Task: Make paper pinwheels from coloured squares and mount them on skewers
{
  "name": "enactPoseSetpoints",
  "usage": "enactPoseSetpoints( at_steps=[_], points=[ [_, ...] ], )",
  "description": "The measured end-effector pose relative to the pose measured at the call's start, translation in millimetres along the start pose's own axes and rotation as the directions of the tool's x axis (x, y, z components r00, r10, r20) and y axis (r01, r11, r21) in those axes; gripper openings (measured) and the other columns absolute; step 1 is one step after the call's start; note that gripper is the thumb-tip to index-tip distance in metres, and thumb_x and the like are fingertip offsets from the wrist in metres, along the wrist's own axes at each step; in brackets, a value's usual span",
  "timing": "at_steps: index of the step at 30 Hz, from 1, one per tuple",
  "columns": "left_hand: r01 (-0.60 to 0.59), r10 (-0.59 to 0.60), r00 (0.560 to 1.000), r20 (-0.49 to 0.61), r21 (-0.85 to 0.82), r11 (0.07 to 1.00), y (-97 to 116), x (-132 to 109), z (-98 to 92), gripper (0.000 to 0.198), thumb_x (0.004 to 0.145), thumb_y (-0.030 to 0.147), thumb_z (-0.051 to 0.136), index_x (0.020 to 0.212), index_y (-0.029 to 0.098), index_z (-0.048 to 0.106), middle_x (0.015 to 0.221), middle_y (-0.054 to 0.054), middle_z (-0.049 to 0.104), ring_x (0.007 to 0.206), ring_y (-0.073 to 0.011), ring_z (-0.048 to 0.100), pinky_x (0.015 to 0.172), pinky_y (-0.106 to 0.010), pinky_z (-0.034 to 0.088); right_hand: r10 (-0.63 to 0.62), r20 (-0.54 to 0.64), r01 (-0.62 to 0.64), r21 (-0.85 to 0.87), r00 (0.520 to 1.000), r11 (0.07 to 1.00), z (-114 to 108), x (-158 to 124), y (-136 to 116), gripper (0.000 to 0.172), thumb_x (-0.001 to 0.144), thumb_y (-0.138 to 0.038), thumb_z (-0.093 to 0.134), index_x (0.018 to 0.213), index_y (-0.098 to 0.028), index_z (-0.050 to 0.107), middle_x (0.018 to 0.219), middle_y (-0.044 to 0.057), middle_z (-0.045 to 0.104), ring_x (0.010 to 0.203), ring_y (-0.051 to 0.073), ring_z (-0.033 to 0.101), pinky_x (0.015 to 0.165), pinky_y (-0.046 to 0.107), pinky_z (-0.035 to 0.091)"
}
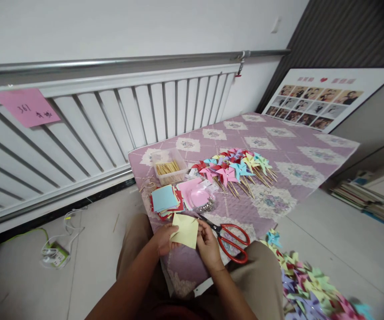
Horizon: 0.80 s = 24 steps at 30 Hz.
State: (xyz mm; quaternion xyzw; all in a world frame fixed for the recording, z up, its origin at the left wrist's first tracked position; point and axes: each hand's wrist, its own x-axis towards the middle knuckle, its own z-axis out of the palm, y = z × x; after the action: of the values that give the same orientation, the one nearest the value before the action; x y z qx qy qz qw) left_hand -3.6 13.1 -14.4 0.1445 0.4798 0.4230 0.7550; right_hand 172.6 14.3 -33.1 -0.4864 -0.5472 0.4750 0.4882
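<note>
Both my hands hold a pale yellow paper square (186, 230) just above the near edge of the purple quilted surface (278, 151). My left hand (164, 239) pinches its left side, where one corner is folded in. My right hand (207, 245) grips its right edge with closed fingers. Red-handled scissors (229, 238) lie right beside my right hand. A stack of coloured paper squares (165, 201) and a pink sheet (192, 192) lie just beyond the yellow square.
A clear box of wooden sticks (168, 170) stands at the far left of the surface. Several finished paper pinwheels (235, 171) lie in the middle, more pinwheels (308, 289) are heaped at the lower right. A white radiator (112, 120) lines the wall.
</note>
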Motion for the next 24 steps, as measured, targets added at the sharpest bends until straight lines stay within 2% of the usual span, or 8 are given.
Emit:
enactPoseSetpoints(
  at_steps=[4, 9, 13, 16, 20, 24],
  points=[
    [-0.013, 0.013, 1.0, 0.008, -0.027, 1.0, 0, -4, 0.3, 0.027, 0.073, 0.023, 0.067, 0.097, 0.011, 0.066, 0.081, -0.01, 0.073, 0.068, -0.0182, 0.067, 0.06, -0.028, 0.053, -0.011, -0.045, 0.005, -0.127, 0.999, 0.992, -10, -14, 5, 0.044, 0.088, -0.03, 0.049, 0.129, -0.015, 0.042, 0.091, 0.008, 0.071, 0.085, 0.022, 0.068, 0.082, 0.039, 0.055],
    [-0.018, 0.018, 1.0, 0.007, -0.063, 0.998, 0, -3, 0.7, 0.027, 0.072, 0.02, 0.068, 0.097, 0.01, 0.066, 0.085, -0.012, 0.073, 0.071, -0.0198, 0.069, 0.063, -0.03, 0.055, -0.076, -0.065, 0.044, -0.4, 0.995, 0.915, -49, -33, -3, 0.036, 0.086, -0.034, 0.05, 0.117, -0.016, 0.055, 0.095, 0.011, 0.071, 0.087, 0.025, 0.069, 0.083, 0.041, 0.055],
    [-0.015, 0.015, 1.0, -0.008, -0.051, 0.999, 1, -3, 1.6, 0.03, 0.071, 0.02, 0.068, 0.099, 0.01, 0.065, 0.086, -0.011, 0.073, 0.072, -0.0201, 0.069, 0.06, -0.029, 0.054, -0.213, -0.097, 0.095, -0.667, 0.972, 0.739, -90, -32, -6, 0.036, 0.083, -0.033, 0.051, 0.115, -0.017, 0.059, 0.109, 0.014, 0.069, 0.101, 0.03, 0.064, 0.092, 0.048, 0.05],
    [-0.015, 0.014, 0.999, -0.041, -0.019, 1.0, 1, -4, 2.6, 0.028, 0.07, 0.02, 0.068, 0.097, 0.012, 0.064, 0.085, -0.008, 0.073, 0.069, -0.0178, 0.068, 0.055, -0.025, 0.051, -0.235, -0.07, 0.084, -0.806, 0.969, 0.586, -112, -27, 0, 0.042, 0.081, -0.03, 0.051, 0.119, -0.016, 0.058, 0.11, 0.016, 0.068, 0.1, 0.032, 0.063, 0.089, 0.05, 0.05],
    [-0.008, 0.008, 0.998, -0.061, 0.0, 1.0, 2, -6, 4.3, 0.027, 0.067, 0.017, 0.069, 0.093, 0.015, 0.062, 0.081, -0.005, 0.072, 0.065, -0.0146, 0.066, 0.052, -0.022, 0.048, -0.219, 0.069, 0.167, -0.866, 0.973, 0.471, -120, -23, 6, 0.038, 0.082, -0.025, 0.048, 0.116, -0.018, 0.063, 0.115, 0.015, 0.067, 0.105, 0.032, 0.06, 0.091, 0.048, 0.049],
    [0.009, -0.009, 0.999, -0.038, 0.004, 1.0, 3, -9, 5.8, 0.028, 0.067, 0.012, 0.067, 0.094, 0.016, 0.063, 0.079, -0.003, 0.071, 0.063, -0.013, 0.064, 0.05, -0.02, 0.046, -0.187, 0.083, 0.161, -0.876, 0.979, 0.455, -118, -19, 2, 0.034, 0.081, -0.024, 0.049, 0.108, -0.018, 0.069, 0.113, 0.015, 0.067, 0.102, 0.031, 0.06, 0.09, 0.047, 0.048]
  ],
)
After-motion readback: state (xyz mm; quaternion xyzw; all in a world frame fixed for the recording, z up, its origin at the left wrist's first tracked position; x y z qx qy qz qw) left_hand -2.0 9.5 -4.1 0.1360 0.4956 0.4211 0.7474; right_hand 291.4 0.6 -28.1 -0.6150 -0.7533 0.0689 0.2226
